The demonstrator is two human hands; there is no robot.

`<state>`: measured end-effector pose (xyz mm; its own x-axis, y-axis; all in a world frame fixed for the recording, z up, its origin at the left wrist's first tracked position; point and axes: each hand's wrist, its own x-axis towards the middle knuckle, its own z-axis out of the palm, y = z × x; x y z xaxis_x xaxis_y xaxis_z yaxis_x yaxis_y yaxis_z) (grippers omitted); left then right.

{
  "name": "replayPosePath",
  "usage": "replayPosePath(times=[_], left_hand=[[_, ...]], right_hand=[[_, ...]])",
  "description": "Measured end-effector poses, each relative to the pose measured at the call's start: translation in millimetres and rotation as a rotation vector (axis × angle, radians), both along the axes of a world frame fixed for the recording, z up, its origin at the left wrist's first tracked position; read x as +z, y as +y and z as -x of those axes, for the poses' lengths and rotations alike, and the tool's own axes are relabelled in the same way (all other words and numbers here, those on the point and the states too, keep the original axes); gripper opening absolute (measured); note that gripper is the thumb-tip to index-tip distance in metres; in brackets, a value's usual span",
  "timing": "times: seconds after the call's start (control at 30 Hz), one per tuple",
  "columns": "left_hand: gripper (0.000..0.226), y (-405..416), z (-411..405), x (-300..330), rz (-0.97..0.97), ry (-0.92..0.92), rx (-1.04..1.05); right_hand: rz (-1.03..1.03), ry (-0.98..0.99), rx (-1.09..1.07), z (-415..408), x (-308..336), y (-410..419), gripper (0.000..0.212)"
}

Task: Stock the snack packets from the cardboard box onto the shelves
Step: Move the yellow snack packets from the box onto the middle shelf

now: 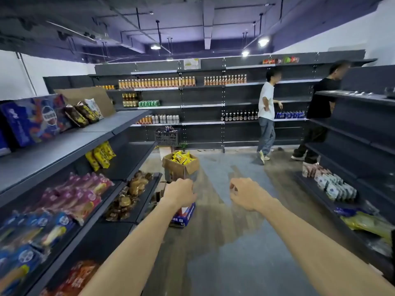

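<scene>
**Fingers curled loose, both hands empty, box ahead on floor**

Fingers (233, 190) of right hand (245, 196) hang loosely curled, thumb near forefinger, nothing between them. Left hand (179, 192) seen from the back, knuckles forward, fingers bent down out of sight; no item seen in it. Both bare forearms reach forward over the aisle.

Just beyond the left hand: open brown cardboard box (180, 167) on the grey concrete floor (224, 242), flaps out, filled with yellow snack packets (181, 157). Blue-and-white carton (184, 212) lies on the floor below the left wrist, partly hidden.

Left side: dark grey metal shelving unit (64, 150). More yellow packets (100, 155) on its middle shelf, pink-purple wrapped snacks (79, 193) and brown wrapped snacks (130, 193) lower down, blue packs blurred nearest the camera. Top shelf has a large blue printed box (34, 120).

Further back: black plastic crate (167, 136) against the rear wall shelves with rows of orange bottles (157, 82). Person in white T-shirt (266, 101) and person in black T-shirt (320, 101) stand at the right-hand shelving, well apart from the box.
</scene>
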<state>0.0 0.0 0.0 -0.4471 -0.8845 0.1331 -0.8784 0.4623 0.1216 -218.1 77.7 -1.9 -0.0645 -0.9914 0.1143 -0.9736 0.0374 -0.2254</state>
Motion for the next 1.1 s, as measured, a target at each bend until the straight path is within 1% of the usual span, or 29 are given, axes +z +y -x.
replayPosePath(times=[0.07, 0.17, 0.33, 0.47, 0.57, 0.7, 0.8, 0.9, 0.97, 1.1], left_hand=[[0.025, -33, 19, -6, -0.042, 0.038, -0.019], [0.024, -84, 49, -15, -0.069, 0.006, -0.013], [0.022, -177, 97, -22, -0.043, 0.009, 0.006], [0.024, -251, 137, -16, -0.053, -0.016, 0.051], [0.026, -303, 162, -12, -0.051, 0.019, 0.087], [0.022, -361, 186, -18, -0.049, -0.01, 0.114], [0.021, -408, 196, -28, -0.071, -0.012, 0.136], [0.023, -461, 200, -40, -0.13, -0.01, 0.18], [0.021, -502, 205, -45, -0.171, 0.006, 0.206], [0.027, -588, 222, -42, -0.179, 0.007, 0.189]], right_hand=[[0.01, -0.022, -0.01, 16, -5, -36, 0.022], [-0.036, -0.018, -0.015, 45, -17, -93, 0.022], [-0.017, -0.041, 0.013, 102, -29, -192, 0.028], [-0.047, -0.07, 0.062, 153, -24, -274, 0.031], [-0.019, -0.079, 0.095, 184, -15, -337, 0.036], [-0.045, -0.075, 0.138, 199, -18, -408, 0.035], [-0.068, -0.118, 0.176, 202, -29, -461, 0.038], [-0.078, -0.145, 0.214, 204, -44, -512, 0.039], [-0.081, -0.171, 0.204, 207, -47, -547, 0.038], [-0.044, -0.16, 0.179, 217, -35, -625, 0.038]])
